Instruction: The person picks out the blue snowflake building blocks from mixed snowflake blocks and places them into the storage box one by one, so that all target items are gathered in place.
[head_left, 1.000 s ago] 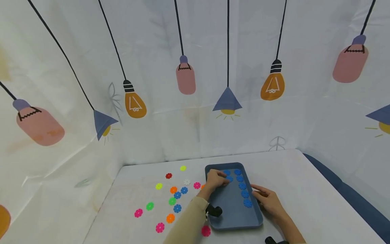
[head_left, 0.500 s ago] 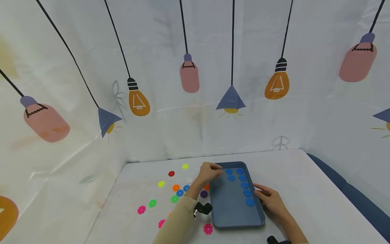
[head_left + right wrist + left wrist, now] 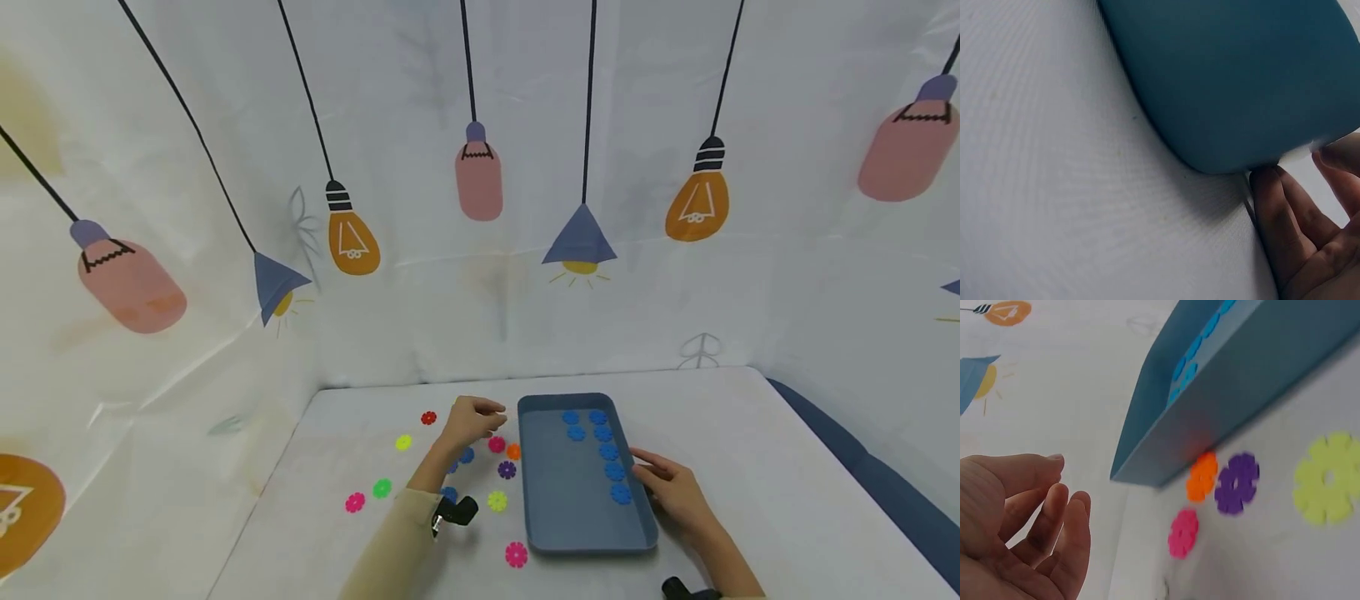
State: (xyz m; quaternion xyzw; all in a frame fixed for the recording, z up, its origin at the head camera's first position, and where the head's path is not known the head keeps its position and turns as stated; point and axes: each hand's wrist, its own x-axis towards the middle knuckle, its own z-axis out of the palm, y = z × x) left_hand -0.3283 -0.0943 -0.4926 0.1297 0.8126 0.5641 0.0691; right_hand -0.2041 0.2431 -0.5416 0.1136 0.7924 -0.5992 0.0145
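The left hand (image 3: 471, 419), fingers loose and holding nothing, hangs just above the pink flower-shaped plastic disc (image 3: 496, 444), which lies on the white table (image 3: 750, 467) left of the blue plastic tray (image 3: 558, 492) that the right hand (image 3: 671, 492) touches with relaxed fingers.

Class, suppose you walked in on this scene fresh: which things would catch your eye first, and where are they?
First the blue tray on the white table, with blue flower discs lined along its right side. Left of it lie bright scattered discs in pink, green, yellow and orange. The left hand hovers over these; the right hand rests against the tray's right wall.
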